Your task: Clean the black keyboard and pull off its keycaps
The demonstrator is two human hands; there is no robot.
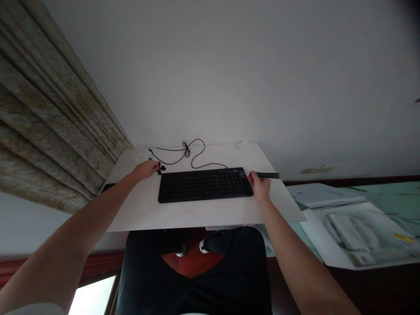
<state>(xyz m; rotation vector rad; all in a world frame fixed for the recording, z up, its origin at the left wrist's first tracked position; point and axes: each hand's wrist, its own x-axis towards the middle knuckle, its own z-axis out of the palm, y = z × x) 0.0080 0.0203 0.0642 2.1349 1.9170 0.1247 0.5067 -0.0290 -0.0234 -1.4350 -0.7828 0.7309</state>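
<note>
A black keyboard (206, 186) lies on the white table, its cable (183, 153) loosely looped behind it. My right hand (260, 186) is closed around a dark, slim keycap puller (267, 175) at the keyboard's right end. The puller's thin wire prongs reach over the upper right corner of the keyboard; I cannot tell whether they touch a key. Beyond the keyboard's upper left corner, my left hand (146, 169) has its fingers pinched together beside several small black pieces (161, 168), which look like keycaps. Whatever those fingers hold is too small to make out.
The white table (203, 216) stands against a wall, with a patterned curtain (59, 100) on the left. A small blue item (150, 159) lies behind my left hand. To the right, a lower green surface carries a white box (357, 236) with plastic-wrapped contents. My legs are below the table's front edge.
</note>
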